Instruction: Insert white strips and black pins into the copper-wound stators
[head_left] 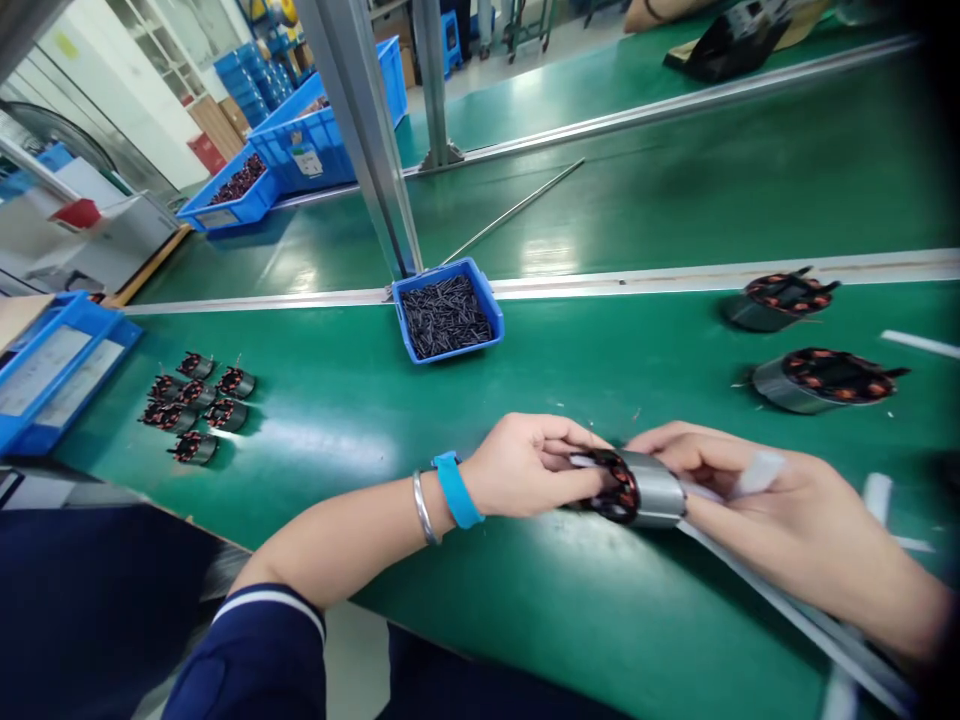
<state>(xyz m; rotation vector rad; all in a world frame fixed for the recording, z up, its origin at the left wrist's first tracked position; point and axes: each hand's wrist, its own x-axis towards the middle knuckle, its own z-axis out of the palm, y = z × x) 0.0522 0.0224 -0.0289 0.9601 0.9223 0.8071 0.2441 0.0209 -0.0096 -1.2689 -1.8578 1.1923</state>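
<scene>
In front of me a motor stator (656,490), a grey steel ring with copper windings and black insulation, is held on its side above the bench. My left hand (525,465) grips its wound end between thumb and fingers. At the opposite end my right hand (787,510) is closed, touching the stator's rim, with a white strip (761,473) between thumb and fingers. A long pale strip (780,590) runs from the stator's underside toward the lower right, beneath the right hand. The right fingertips are partly hidden behind the stator.
Two larger-looking stators (821,382) stand at right, near white strips (921,344). Several stators (225,415) cluster at left. A blue bin (450,355) of short black pieces sits by an aluminium post (367,130). Behind lie a thin rod (517,208) and blue crates (307,150).
</scene>
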